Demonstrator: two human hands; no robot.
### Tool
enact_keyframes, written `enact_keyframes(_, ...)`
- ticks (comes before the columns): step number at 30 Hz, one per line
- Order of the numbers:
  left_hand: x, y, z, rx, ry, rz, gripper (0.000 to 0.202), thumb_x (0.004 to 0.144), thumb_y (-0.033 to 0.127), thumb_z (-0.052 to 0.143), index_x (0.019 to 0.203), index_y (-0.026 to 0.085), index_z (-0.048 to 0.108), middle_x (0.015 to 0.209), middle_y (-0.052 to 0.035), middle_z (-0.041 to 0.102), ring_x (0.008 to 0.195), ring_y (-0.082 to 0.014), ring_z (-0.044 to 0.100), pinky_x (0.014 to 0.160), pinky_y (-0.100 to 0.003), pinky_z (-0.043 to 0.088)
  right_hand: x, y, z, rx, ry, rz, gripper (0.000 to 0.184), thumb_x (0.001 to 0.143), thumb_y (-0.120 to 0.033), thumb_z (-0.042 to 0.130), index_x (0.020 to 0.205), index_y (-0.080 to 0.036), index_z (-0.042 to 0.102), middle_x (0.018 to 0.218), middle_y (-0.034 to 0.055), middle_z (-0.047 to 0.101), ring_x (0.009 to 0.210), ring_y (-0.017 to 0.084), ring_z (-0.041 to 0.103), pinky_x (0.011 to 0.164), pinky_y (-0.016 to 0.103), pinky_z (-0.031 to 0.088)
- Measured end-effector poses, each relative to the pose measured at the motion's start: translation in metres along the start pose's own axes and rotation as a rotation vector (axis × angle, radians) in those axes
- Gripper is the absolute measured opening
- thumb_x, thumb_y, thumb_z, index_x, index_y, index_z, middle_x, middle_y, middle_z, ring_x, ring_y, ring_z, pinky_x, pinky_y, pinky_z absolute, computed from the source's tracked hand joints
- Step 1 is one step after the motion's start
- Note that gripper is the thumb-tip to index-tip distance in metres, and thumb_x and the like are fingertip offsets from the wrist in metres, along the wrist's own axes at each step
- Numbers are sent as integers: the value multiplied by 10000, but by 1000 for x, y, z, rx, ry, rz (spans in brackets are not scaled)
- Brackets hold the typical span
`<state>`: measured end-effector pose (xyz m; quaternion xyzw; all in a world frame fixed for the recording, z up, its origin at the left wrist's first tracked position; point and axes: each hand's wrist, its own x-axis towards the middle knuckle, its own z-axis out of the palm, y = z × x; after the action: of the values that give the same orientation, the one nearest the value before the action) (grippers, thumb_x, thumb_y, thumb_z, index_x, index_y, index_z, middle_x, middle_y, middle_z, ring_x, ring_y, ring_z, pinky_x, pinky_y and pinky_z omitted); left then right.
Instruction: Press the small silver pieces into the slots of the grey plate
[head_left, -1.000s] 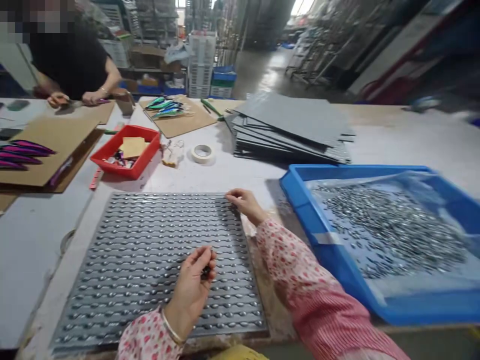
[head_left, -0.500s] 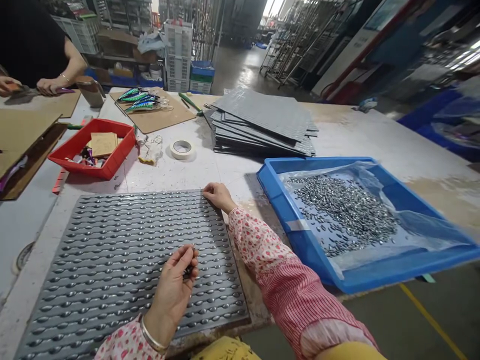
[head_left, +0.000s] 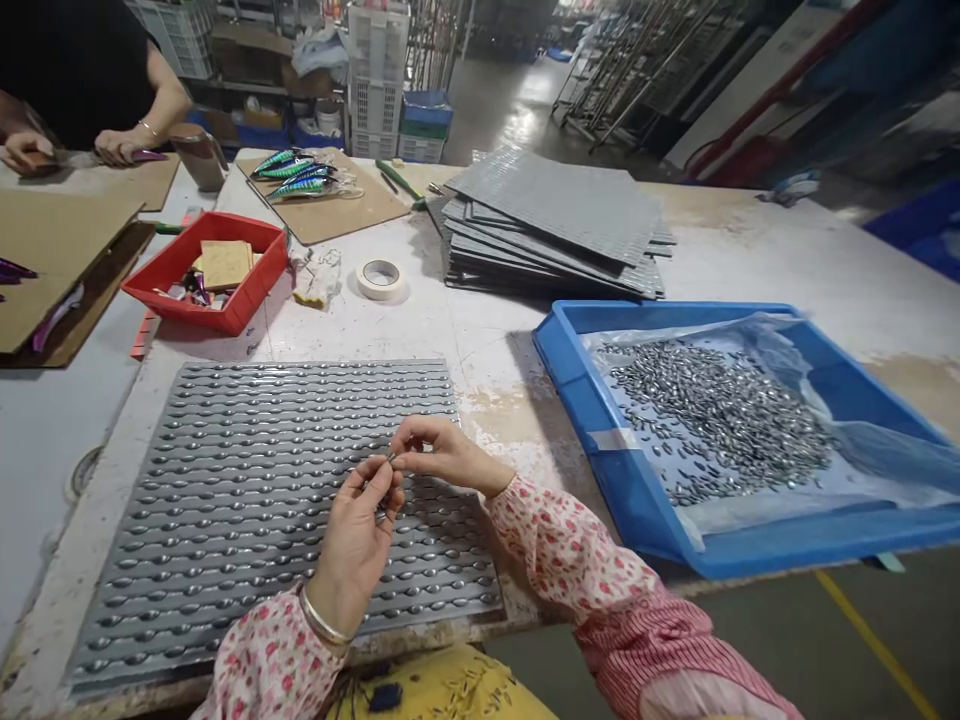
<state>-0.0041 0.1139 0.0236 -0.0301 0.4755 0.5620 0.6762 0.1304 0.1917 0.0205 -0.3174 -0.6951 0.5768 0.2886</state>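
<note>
A small metal piece (head_left: 391, 457) is pinched between the fingertips of both hands, just above the lower right part of a grey ridged tray (head_left: 225, 480) on the bench (head_left: 487, 340). The left hand (head_left: 358, 530) and right hand (head_left: 442, 455) each keep a closed grip on it. At three o'clock from the tray sits a blue bin (head_left: 787, 545) of loose metal pieces (head_left: 720, 410). A stack of grey trays (head_left: 555, 215) is at one o'clock and a red box (head_left: 255, 290) at eleven o'clock.
</note>
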Motion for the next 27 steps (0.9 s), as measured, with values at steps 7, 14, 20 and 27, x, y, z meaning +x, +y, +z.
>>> enact_keyframes(7,-1,4,4,57,-31,-14,178,806,81,534,921,129,661,948,-92,659,831,-129,628,692,-211,535,15,20,-12,384,353,35,194,733,-342,648,741,-176,549,745,8,631,572,83,476,561,226,400)
enact_keyframes(14,1,3,-4,39,-117,-91,97,801,148,570,855,120,644,691,-10,561,482,-28,458,398,-117,378,40,66,-99,-201,591,168,163,688,-290,585,760,-153,638,707,7,631,665,119,542,641,238,420)
enact_keyframes(20,3,4,-2,32,-161,-99,129,788,150,586,884,96,654,728,-21,522,539,-40,452,440,-137,386,42,81,-108,-232,548,235,206,658,-327,590,724,-135,628,647,-1,608,576,103,512,546,213,396)
enact_keyframes(27,2,4,-1,85,-147,-88,178,762,150,624,937,126,644,788,-26,553,585,-50,474,477,-151,406,51,85,-107,-259,549,282,165,643,-288,591,690,-131,611,621,-11,587,572,95,505,535,197,390)
